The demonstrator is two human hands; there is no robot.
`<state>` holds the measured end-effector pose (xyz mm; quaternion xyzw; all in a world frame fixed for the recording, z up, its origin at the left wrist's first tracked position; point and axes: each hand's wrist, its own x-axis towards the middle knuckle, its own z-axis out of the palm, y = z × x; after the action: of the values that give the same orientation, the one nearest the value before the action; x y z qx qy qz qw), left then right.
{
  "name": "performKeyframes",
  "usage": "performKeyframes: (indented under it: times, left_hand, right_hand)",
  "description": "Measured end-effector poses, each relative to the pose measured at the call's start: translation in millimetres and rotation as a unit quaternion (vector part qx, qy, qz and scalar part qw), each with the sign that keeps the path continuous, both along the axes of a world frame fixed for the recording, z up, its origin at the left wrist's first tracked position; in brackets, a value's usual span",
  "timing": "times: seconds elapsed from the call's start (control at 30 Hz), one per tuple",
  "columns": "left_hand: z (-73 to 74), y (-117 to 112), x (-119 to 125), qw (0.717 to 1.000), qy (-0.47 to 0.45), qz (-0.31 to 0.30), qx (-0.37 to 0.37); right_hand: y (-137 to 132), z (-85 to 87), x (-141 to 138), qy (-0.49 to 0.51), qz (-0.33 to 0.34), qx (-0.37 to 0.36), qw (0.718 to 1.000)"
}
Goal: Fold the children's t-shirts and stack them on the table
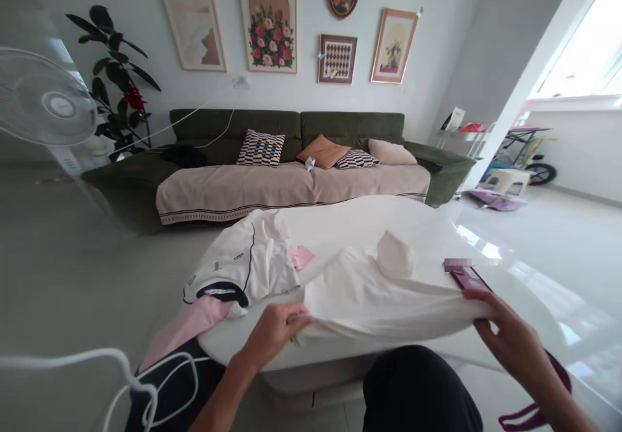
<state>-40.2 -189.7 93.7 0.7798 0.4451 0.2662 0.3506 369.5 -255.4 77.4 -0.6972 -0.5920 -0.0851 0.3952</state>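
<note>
A plain white garment is stretched sideways above the front of the white table; its exact kind does not show. My left hand pinches its near left edge. At the other end, my right hand grips the fabric between thumb and fingers. One part of the cloth stands up in a peak toward the back. To the left lies a crumpled white jacket-like garment with dark piping, apart from my hands. Pink fabric hangs over the table edge beneath it, and a small pink piece shows beside it.
A dark red flat item lies on the table's right side, and a dark red strap hangs near my right forearm. White cable loops at lower left. Beyond the table stands a green sofa; a fan is at left.
</note>
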Motion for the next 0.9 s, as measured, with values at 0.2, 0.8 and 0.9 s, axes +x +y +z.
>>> performKeyframes:
  times: [0.2, 0.8, 0.9]
  left_hand:
    - [-19.2, -26, -11, 0.998, 0.025, -0.017, -0.046]
    - [60.3, 39, -13, 0.939, -0.226, 0.206, 0.158]
    - [66.8, 42, -8, 0.921, -0.297, 0.205, 0.148]
  right_hand:
    - [-16, -18.0, 24, -0.121, 0.019, -0.017, 0.992]
    - [-8, 70.4, -16, -0.340, 0.094, 0.022, 0.936]
    - [-23, 89.8, -21, -0.263, 0.088, 0.038, 0.960]
